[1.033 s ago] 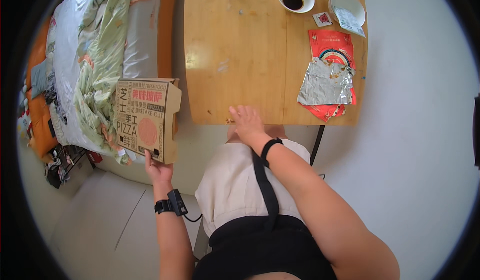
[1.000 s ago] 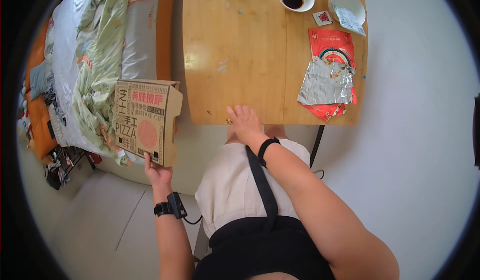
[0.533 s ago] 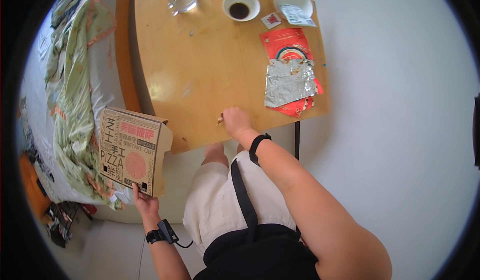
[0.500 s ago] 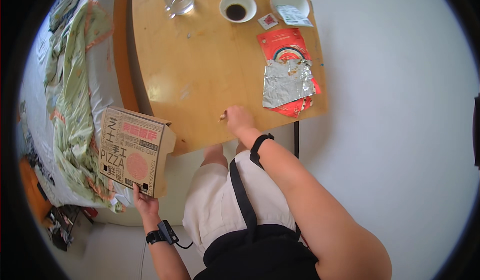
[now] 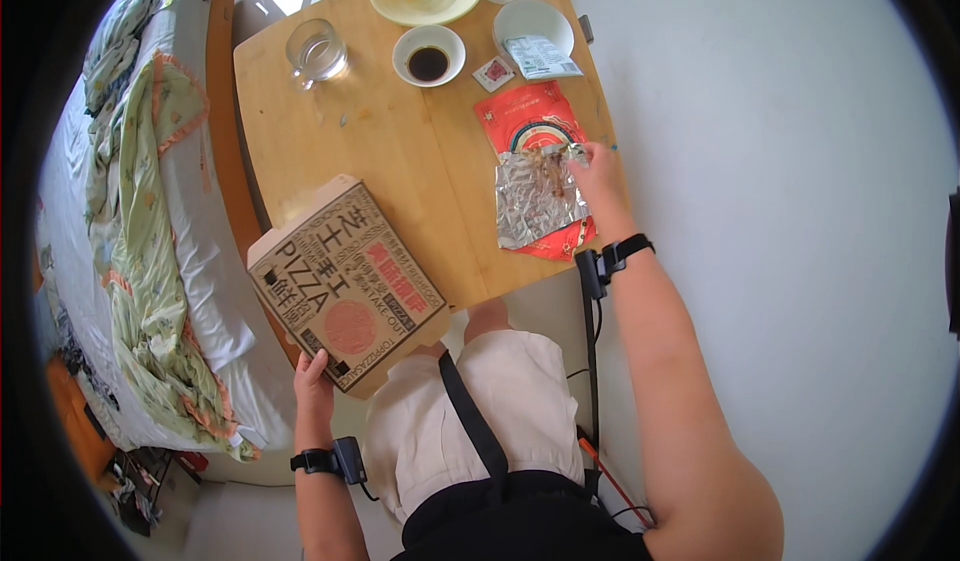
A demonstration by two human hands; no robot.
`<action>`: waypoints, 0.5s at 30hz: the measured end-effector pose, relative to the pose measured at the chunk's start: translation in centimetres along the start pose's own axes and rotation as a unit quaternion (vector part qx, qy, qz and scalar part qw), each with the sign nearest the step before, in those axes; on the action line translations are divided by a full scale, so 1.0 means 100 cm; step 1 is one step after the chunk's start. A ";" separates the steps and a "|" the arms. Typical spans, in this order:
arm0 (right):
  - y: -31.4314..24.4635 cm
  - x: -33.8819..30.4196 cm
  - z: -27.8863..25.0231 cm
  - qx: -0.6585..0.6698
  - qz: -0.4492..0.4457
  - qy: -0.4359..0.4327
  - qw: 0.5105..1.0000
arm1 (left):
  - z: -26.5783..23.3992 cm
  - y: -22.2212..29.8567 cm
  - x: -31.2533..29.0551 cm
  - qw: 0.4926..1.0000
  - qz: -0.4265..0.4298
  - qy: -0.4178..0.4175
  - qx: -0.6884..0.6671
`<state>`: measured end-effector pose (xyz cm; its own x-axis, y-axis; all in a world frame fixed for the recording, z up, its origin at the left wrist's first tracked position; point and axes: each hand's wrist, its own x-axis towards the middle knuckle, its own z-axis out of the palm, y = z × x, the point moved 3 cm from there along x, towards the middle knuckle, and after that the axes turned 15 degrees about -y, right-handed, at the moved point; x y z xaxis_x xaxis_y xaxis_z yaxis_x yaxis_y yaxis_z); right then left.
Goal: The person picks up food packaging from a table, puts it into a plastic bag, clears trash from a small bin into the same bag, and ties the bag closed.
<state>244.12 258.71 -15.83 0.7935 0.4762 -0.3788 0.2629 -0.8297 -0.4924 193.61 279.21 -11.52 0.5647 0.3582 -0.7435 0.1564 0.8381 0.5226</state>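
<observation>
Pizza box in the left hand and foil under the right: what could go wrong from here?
The pizza box is held by the left hand at one corner only and juts over the table edge, so it could tip or slip. The right hand pinches the foil on the red packet; crumbs there might spill. A sweeping box could hit the glass.

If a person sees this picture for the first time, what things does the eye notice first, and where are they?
First comes the brown pizza box, held by the left hand over the near edge of the wooden table. Next is the crumpled silver foil on a red packet at the table's right side, where the right hand touches it. Bowls and a glass stand at the far end.
</observation>
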 end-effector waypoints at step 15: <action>0.021 0.101 0.005 -0.002 0.066 -0.256 0.964 | 0.027 -0.024 0.066 0.849 -0.035 0.310 0.426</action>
<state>252.37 261.89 -21.10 0.4450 0.4472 -0.7759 0.1817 -0.8935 -0.4108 199.20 278.48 -16.54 0.0367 0.6884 -0.7244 0.8506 0.3589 0.3842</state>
